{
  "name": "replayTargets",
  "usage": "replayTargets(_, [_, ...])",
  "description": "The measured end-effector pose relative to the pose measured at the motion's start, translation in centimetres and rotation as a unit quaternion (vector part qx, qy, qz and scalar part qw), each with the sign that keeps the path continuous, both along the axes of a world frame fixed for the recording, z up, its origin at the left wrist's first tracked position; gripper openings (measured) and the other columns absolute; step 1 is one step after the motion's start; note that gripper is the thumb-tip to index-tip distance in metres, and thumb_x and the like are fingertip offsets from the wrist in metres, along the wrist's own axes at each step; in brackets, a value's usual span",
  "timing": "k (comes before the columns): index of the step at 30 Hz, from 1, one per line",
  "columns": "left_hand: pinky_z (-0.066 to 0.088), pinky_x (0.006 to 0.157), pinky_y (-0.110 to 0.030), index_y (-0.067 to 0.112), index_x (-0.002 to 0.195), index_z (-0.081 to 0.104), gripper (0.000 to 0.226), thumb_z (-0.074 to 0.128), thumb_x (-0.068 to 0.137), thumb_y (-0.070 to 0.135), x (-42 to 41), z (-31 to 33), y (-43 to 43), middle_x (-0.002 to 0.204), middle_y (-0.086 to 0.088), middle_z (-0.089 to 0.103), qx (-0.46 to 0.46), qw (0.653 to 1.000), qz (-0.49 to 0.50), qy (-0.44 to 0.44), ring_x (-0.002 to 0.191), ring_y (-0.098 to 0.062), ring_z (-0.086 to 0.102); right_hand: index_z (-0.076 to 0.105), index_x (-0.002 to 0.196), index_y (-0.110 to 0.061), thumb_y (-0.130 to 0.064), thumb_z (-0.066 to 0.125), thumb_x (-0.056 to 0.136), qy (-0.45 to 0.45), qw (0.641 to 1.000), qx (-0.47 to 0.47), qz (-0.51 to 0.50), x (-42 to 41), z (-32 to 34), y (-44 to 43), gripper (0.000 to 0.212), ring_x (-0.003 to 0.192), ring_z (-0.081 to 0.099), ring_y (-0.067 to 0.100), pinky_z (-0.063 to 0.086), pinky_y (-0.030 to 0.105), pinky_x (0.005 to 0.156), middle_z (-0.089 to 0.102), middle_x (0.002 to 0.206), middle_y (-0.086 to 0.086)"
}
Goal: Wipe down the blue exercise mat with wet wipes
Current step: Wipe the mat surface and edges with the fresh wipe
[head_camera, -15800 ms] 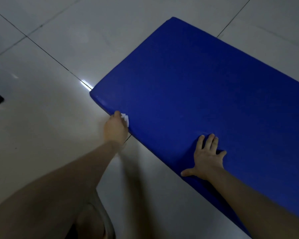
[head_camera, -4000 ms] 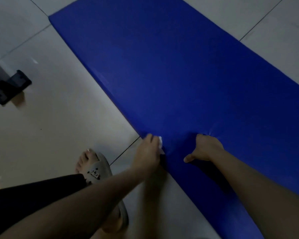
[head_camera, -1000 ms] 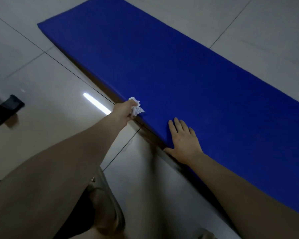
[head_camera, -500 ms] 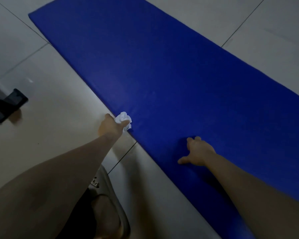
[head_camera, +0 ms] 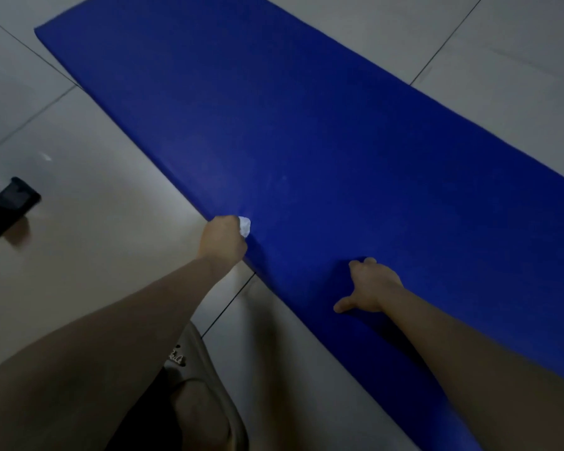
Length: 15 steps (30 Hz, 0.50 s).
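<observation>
At mat (head_camera: 306, 125) near edge | left hand (head_camera: 222, 239) grips wipe (head_camera: 245, 226) | right hand (head_camera: 372, 288) curled, pressing mat | floor (head_camera: 111, 239) alongside

an indoor room: glossy pale tiled floor (head_camera: 111, 249), a blue exercise mat (head_camera: 306, 125), a black stand foot (head_camera: 9, 208).

Mat (head_camera: 306, 141): deep blue, plain, darker where the shadow falls at the lower right.
Wipe (head_camera: 245, 225): white.
Floor (head_camera: 95, 229): pale grey to beige tiles, glossy, divided by thin dark lines.
Slipper (head_camera: 194, 348): greyish beige, with small dark letters on the strap.
Block (head_camera: 5, 209) at the left edge: black.
Cloth (head_camera: 134, 418) on the leg: black.
</observation>
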<state>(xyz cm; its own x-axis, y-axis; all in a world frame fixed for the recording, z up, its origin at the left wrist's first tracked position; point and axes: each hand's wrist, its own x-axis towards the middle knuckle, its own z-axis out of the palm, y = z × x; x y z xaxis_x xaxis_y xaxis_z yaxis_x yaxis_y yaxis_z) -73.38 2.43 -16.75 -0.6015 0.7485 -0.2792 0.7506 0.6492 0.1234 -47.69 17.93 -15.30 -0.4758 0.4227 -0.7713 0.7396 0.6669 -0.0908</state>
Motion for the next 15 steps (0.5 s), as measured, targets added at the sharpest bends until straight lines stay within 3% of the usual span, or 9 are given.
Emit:
replayTargets(3, [0.053,0.064,-0.03,0.016,0.068,0.054,0.019,0.056,0.087,0.013,2.8,0.4,-0.4,0.068,0.002,0.065,0.021,0.996,0.006,-0.081,0.069,-0.022,0.066,0.041,0.138,-0.014,-0.073,0.077,0.066,0.003,1.0,0.001,0.0,0.0,0.1,0.1,0.099,0.112,0.055,0.025,0.054,0.036,0.083,0.042,0.138,0.011])
replayTargets(6, [0.055,0.068,-0.03,0.018,0.061,0.059,0.025,0.064,0.086,0.018,5.0,0.2,-0.8,0.065,0.002,0.07,0.038,0.982,0.019,-0.186,0.065,-0.014,0.067,0.044,0.131,-0.015,-0.074,0.078,0.064,-0.005,1.0,-0.006,0.004,-0.1,0.2,0.2,0.096,0.107,0.055,0.023,0.055,0.036,0.085,0.044,0.134,0.009])
replayTargets(8, [0.057,0.068,-0.029,0.02,0.066,0.06,0.027,0.062,0.092,0.023,5.2,-0.1,-1.1,0.063,0.005,0.068,0.05,0.969,0.029,-0.239,0.061,-0.005,0.065,0.047,0.119,-0.017,-0.074,0.08,0.062,-0.007,1.0,-0.008,0.005,-0.4,0.3,0.3,0.087,0.1,0.054,0.021,0.055,0.036,0.083,0.047,0.127,0.007])
replayTargets(10, [0.051,0.063,-0.021,0.023,0.073,0.052,0.024,0.063,0.094,0.024,4.9,-0.1,-1.7,0.064,0.006,0.061,0.088,0.966,0.054,-0.238,0.061,-0.004,0.062,0.046,0.106,-0.018,-0.072,0.082,0.062,-0.013,1.0,-0.009,0.003,-0.7,0.4,0.4,0.078,0.094,0.055,0.019,0.056,0.036,0.081,0.049,0.119,0.005])
replayTargets(13, [0.043,0.056,-0.022,0.02,0.091,0.044,0.018,0.057,0.1,0.029,4.3,0.1,-1.8,0.073,0.003,0.058,0.137,0.971,0.097,-0.172,0.068,-0.014,0.062,0.047,0.105,-0.017,-0.069,0.081,0.064,-0.032,0.999,-0.007,0.012,-1.1,0.6,0.4,0.075,0.095,0.057,0.02,0.057,0.037,0.083,0.049,0.116,0.006])
replayTargets(15, [0.051,0.062,-0.031,0.015,0.102,0.045,0.021,0.061,0.099,0.027,3.2,0.3,-0.6,0.082,-0.002,0.062,0.125,0.977,0.107,-0.136,0.075,-0.023,0.065,0.05,0.111,-0.015,-0.069,0.081,0.065,-0.038,0.999,-0.007,0.015,-1.2,0.5,0.3,0.077,0.096,0.057,0.02,0.057,0.037,0.085,0.048,0.119,0.007])
